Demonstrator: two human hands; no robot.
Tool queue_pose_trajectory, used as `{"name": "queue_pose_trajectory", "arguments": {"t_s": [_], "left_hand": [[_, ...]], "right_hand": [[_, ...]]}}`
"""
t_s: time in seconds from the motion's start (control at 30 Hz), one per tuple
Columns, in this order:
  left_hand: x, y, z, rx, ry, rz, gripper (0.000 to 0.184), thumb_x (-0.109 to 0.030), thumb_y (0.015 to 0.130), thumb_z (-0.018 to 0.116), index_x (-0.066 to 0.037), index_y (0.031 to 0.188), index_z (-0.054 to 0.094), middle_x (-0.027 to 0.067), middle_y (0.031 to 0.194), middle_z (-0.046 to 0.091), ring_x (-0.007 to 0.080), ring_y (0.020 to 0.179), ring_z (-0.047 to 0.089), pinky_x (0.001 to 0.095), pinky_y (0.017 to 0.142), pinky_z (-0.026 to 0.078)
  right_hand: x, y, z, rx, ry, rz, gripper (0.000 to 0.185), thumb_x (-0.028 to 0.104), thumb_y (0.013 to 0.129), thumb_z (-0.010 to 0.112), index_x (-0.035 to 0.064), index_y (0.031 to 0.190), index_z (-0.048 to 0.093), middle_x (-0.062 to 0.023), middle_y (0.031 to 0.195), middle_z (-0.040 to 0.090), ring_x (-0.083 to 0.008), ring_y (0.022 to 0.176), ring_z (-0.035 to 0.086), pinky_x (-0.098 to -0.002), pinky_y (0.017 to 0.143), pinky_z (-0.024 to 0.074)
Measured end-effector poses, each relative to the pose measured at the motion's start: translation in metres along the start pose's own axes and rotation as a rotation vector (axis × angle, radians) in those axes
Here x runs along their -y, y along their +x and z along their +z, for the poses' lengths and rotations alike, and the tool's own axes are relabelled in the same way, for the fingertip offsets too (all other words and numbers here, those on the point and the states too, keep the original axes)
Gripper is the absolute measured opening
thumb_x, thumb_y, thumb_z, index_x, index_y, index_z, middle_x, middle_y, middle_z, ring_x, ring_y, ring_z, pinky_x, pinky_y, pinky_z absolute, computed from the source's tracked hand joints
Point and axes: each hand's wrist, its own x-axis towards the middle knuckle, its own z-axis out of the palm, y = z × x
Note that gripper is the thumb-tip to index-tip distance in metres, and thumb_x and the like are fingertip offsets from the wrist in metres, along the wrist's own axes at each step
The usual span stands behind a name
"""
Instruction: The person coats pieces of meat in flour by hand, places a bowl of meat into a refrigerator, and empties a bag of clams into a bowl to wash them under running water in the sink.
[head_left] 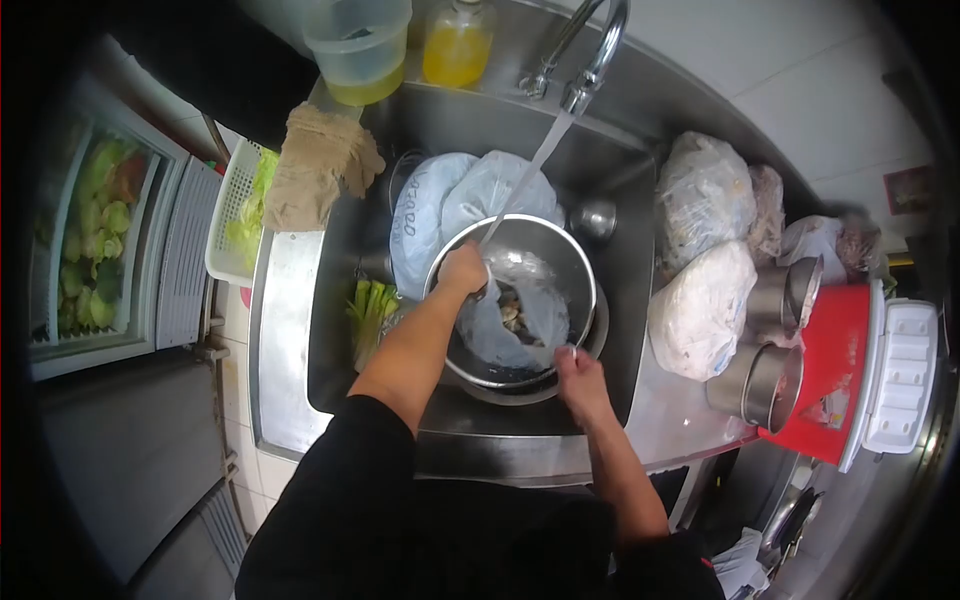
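A round metal bowl (592, 290) sits in the sink (480, 422) on top of another metal vessel. Inside it lies a wet, clear plastic bag (492, 338) with small brownish pieces (512, 315) showing in its opening. My left hand (463, 270) reaches over the bowl's left side, closed on one edge of the bag, its fingertips partly hidden. At the bowl's lower right rim, my right hand (582, 378) pinches the opposite edge. Water (545, 150) runs from the faucet (580, 92) into the bowl, close by my left hand.
Filled white bags (430, 215) lie in the sink behind the bowl, with green stalks (373, 305) at left. Wrapped bags (700, 310), metal containers (775, 385) and a red cooler (825, 375) stand at right. A brown cloth (315, 170) hangs on the left edge near a white basket (228, 245).
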Motion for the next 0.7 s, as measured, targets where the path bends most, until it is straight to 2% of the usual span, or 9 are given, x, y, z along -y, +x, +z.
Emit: {"name": "queue_pose_trajectory", "arguments": {"t_s": [0.03,0.07,0.17,0.27,0.37,0.47,0.57,0.6,0.7], "left_hand": [[-0.001,-0.003,-0.001,0.088,-0.031,0.001,0.054,-0.031,0.084,0.064,0.001,0.124,0.048,0.0281,0.102,0.067,0.0467,0.102,0.062,0.0492,0.091,0.05],[-0.016,-0.035,-0.021,0.093,-0.256,-0.035,0.077,-0.039,0.078,0.072,0.004,0.134,0.041,0.0304,0.119,0.06,0.0445,0.115,0.057,0.0448,0.1,0.045],[0.011,-0.062,0.013,0.149,-0.397,-0.192,0.091,-0.046,0.077,0.072,0.004,0.142,0.032,0.0298,0.134,0.049,0.0409,0.127,0.048,0.0411,0.107,0.039],[0.035,-0.078,0.041,0.106,-0.459,-0.3,0.101,-0.051,0.079,0.069,-0.005,0.152,0.017,0.0292,0.142,0.042,0.0423,0.132,0.042,0.0391,0.112,0.033],[0.033,-0.077,0.048,-0.006,-0.339,-0.233,0.097,-0.052,0.08,0.065,-0.014,0.154,0.014,0.0257,0.142,0.044,0.0414,0.128,0.047,0.0458,0.103,0.043],[0.003,-0.082,0.007,0.268,-0.656,-0.419,0.091,-0.055,0.082,0.06,-0.021,0.154,0.016,0.0209,0.143,0.045,0.0375,0.124,0.051,0.0505,0.086,0.052],[0.002,-0.075,-0.001,0.297,-0.66,-0.458,0.089,-0.056,0.083,0.056,-0.019,0.154,0.017,0.0171,0.142,0.048,0.0331,0.118,0.054,0.047,0.069,0.053],[0.004,-0.075,0.001,0.304,-0.685,-0.442,0.087,-0.06,0.084,0.054,-0.019,0.153,0.021,0.0155,0.139,0.05,0.0314,0.112,0.056,0.0398,0.064,0.05],[0.027,-0.048,0.026,0.488,-0.633,-0.468,0.086,-0.063,0.086,0.053,-0.012,0.151,0.027,0.0152,0.136,0.053,0.03,0.108,0.058,0.0396,0.06,0.049]], "right_hand": [[-0.011,0.014,0.002,-0.051,-0.14,-0.168,0.03,0.032,0.09,0.065,0.003,0.09,0.061,-0.0132,0.075,0.062,-0.023,0.061,0.059,-0.0385,0.055,0.048],[-0.03,0.039,0.002,0.025,-0.325,-0.134,0.049,0.034,0.08,0.074,0.0025,0.114,0.059,-0.0232,0.115,0.06,-0.0327,0.103,0.06,-0.0459,0.084,0.0494],[-0.017,0.05,0.024,-0.087,-1.033,-0.283,0.089,0.029,0.07,0.082,0.0078,0.144,0.037,-0.0251,0.152,0.023,-0.0375,0.137,0.033,-0.0471,0.105,0.0385],[-0.018,0.071,0.036,0.174,-1.072,-0.179,0.122,0.027,0.059,0.089,0.0134,0.153,0.013,-0.0212,0.158,-0.006,-0.0399,0.145,0.011,-0.0431,0.114,0.029],[-0.028,0.089,0.048,0.13,-0.84,-0.132,0.13,0.023,0.053,0.091,0.0139,0.154,0.009,-0.0236,0.157,0.003,-0.0402,0.144,0.016,-0.0437,0.114,0.031],[-0.038,0.108,0.043,0.032,-0.531,-0.113,0.118,0.019,0.057,0.087,0.0111,0.152,0.017,-0.0266,0.152,0.025,-0.0416,0.139,0.031,-0.0424,0.111,0.0356],[-0.056,0.129,0.04,-0.036,-0.417,-0.076,0.095,0.017,0.065,0.08,0.0083,0.147,0.033,-0.0272,0.133,0.051,-0.0428,0.124,0.05,-0.0402,0.103,0.0428],[-0.054,0.125,0.038,-0.06,-0.212,-0.052,0.071,0.021,0.071,0.073,0.0,0.135,0.05,-0.0288,0.115,0.062,-0.0415,0.114,0.057,-0.0373,0.099,0.0443],[-0.104,0.179,0.037,0.051,-0.011,0.084,0.048,0.02,0.079,0.068,-0.0067,0.119,0.059,-0.0228,0.104,0.067,-0.0361,0.102,0.064,-0.0373,0.089,0.0494]]}}
